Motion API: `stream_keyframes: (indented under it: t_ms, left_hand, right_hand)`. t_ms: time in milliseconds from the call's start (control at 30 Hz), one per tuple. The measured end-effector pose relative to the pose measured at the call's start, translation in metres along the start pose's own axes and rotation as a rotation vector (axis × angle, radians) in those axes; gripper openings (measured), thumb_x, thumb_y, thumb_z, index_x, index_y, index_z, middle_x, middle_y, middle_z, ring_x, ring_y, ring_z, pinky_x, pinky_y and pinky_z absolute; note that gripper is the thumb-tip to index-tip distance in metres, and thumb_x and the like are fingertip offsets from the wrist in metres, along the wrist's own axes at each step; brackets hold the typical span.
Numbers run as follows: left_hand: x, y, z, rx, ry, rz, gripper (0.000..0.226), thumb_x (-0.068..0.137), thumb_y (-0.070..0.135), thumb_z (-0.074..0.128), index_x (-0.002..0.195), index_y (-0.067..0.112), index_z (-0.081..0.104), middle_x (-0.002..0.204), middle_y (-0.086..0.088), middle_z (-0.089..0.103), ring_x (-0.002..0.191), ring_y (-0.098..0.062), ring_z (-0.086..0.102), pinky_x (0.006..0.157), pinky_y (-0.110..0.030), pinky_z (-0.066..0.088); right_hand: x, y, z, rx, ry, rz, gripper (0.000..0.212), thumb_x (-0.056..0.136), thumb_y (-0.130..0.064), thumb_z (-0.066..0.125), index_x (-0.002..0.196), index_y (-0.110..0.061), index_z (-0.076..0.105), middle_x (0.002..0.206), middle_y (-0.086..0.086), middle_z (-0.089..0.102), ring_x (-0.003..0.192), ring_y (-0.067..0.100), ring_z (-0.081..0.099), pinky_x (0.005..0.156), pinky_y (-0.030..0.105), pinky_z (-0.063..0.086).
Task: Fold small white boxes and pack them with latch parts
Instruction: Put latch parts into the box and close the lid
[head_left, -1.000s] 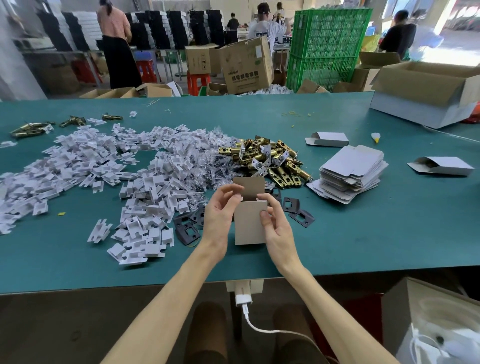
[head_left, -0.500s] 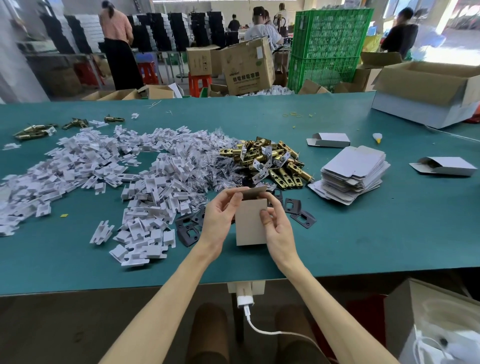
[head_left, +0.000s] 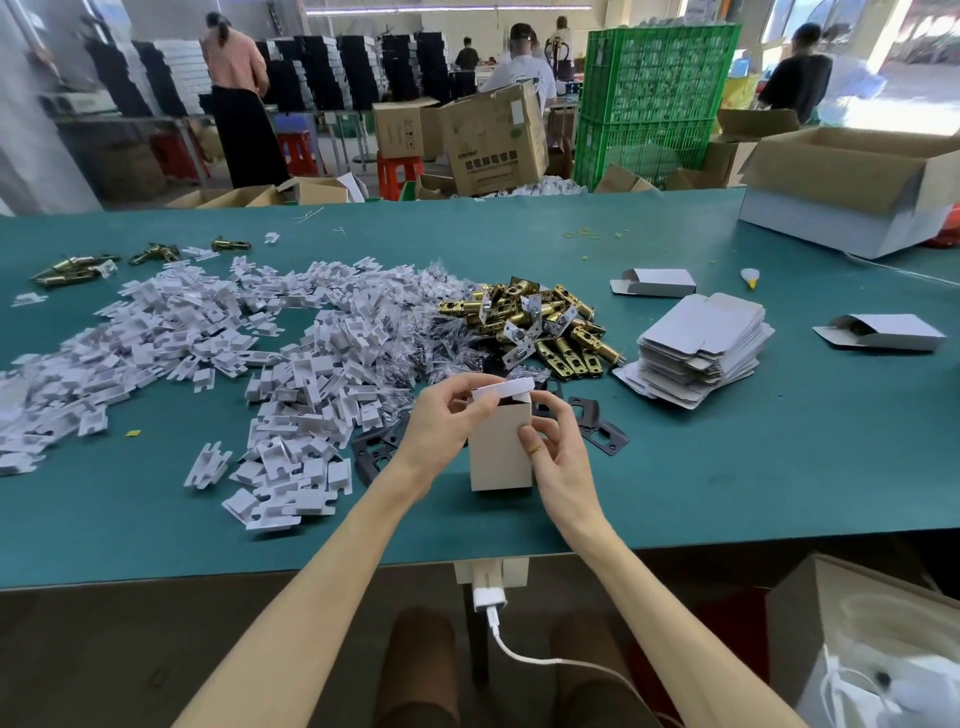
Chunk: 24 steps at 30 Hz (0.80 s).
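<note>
- Box (head_left: 500, 452): small, white, upright on the table (head_left: 727, 467) near its front edge, between both hands.
- Left hand (head_left: 441, 423): thumb and fingers pinch the top flap, which lies nearly flat over the opening.
- Right hand (head_left: 558, 454): curled fingers grip the box's right wall.
- Latches (head_left: 535, 325): brass heap at 12 o'clock from the box.
- Inserts (head_left: 234, 353): wide white spread, 9 to 11 o'clock.
- Plates (head_left: 597, 423): black, at 3 o'clock; more at 9 o'clock, partly hidden by the left wrist.
- Blanks (head_left: 706, 343): flat stack at 2 o'clock.
- Two folded boxes (head_left: 657, 283) lie at 1 and 3 o'clock with ends open; contents cannot be told.
- Carton (head_left: 852, 187): open, far at 2 o'clock; inside not visible.
- Held box's contents hidden by the flap.
- Change: a second ago the flap stood upright; now it is folded down. The box stays in place.
</note>
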<state>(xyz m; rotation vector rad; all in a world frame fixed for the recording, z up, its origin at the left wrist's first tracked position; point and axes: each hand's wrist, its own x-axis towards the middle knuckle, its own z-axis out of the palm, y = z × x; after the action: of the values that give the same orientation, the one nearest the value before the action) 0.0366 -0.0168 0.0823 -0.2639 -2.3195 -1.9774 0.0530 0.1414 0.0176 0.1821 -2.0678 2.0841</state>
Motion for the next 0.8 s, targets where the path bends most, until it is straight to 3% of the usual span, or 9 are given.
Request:
stream_keyframes:
  t_ms: [133, 233, 367, 500, 567, 667, 800]
  left_hand:
    - [0.006, 0.011, -0.003, 0.105, -0.072, 0.057, 0.019, 0.103, 0.014, 0.063, 0.116, 0.016, 0.077, 0.098, -0.009, 0.077, 0.08, -0.014, 0.064, 0.068, -0.031, 0.053]
    - [0.014, 0.019, -0.006, 0.215, -0.114, 0.088, 0.019, 0.1, 0.016, 0.069, 0.115, 0.017, 0.079, 0.097, -0.003, 0.078, 0.081, -0.007, 0.068, 0.071, -0.026, 0.054]
    - [0.022, 0.02, -0.007, 0.295, -0.109, 0.087, 0.013, 0.095, 0.02, 0.075, 0.106, 0.016, 0.082, 0.088, 0.001, 0.075, 0.079, -0.013, 0.067, 0.071, -0.033, 0.053]
    - [0.026, 0.017, -0.007, 0.33, -0.109, 0.095, 0.011, 0.095, 0.021, 0.075, 0.104, 0.017, 0.081, 0.097, -0.001, 0.077, 0.089, -0.027, 0.07, 0.075, -0.042, 0.058]
    - [0.026, 0.013, -0.008, 0.351, -0.109, 0.118, 0.011, 0.095, 0.02, 0.075, 0.104, 0.017, 0.081, 0.1, -0.001, 0.076, 0.089, -0.02, 0.07, 0.074, -0.038, 0.057]
    - [0.025, 0.01, -0.009, 0.372, -0.105, 0.163, 0.009, 0.095, 0.02, 0.075, 0.103, 0.021, 0.081, 0.096, 0.007, 0.075, 0.078, 0.0, 0.065, 0.067, -0.02, 0.052]
    - [0.024, 0.006, -0.01, 0.369, -0.081, 0.17, 0.012, 0.097, 0.023, 0.073, 0.106, 0.021, 0.081, 0.099, 0.0, 0.076, 0.081, -0.02, 0.068, 0.069, -0.033, 0.055]
  right_hand:
    - [-0.006, 0.007, 0.001, -0.033, -0.005, 0.009, 0.038, 0.102, -0.033, 0.059, 0.139, -0.035, 0.048, 0.109, 0.002, 0.072, 0.1, 0.013, 0.07, 0.081, 0.031, 0.058]
    - [-0.006, 0.011, 0.0, -0.088, -0.044, 0.024, 0.047, 0.101, -0.035, 0.062, 0.145, -0.032, 0.045, 0.106, -0.003, 0.074, 0.098, 0.008, 0.07, 0.081, 0.026, 0.057]
    - [-0.003, 0.011, -0.005, -0.089, -0.073, 0.049, 0.045, 0.101, -0.033, 0.061, 0.142, -0.042, 0.045, 0.104, -0.007, 0.075, 0.1, 0.005, 0.069, 0.085, 0.024, 0.057]
    - [-0.003, 0.01, -0.004, -0.062, -0.07, 0.076, 0.045, 0.103, -0.028, 0.058, 0.143, -0.044, 0.043, 0.106, -0.007, 0.073, 0.1, 0.002, 0.068, 0.083, 0.019, 0.055]
    - [-0.003, 0.01, -0.003, -0.054, -0.064, 0.08, 0.045, 0.104, -0.025, 0.058, 0.143, -0.041, 0.044, 0.104, -0.007, 0.073, 0.098, 0.001, 0.068, 0.08, 0.018, 0.054]
    - [-0.002, 0.009, -0.002, -0.057, -0.061, 0.078, 0.046, 0.104, -0.025, 0.057, 0.147, -0.037, 0.044, 0.104, -0.006, 0.073, 0.098, 0.0, 0.068, 0.078, 0.017, 0.054]
    - [-0.002, 0.01, -0.001, -0.078, -0.065, 0.07, 0.049, 0.104, -0.026, 0.057, 0.151, -0.033, 0.043, 0.103, -0.008, 0.073, 0.099, 0.002, 0.068, 0.081, 0.018, 0.054]
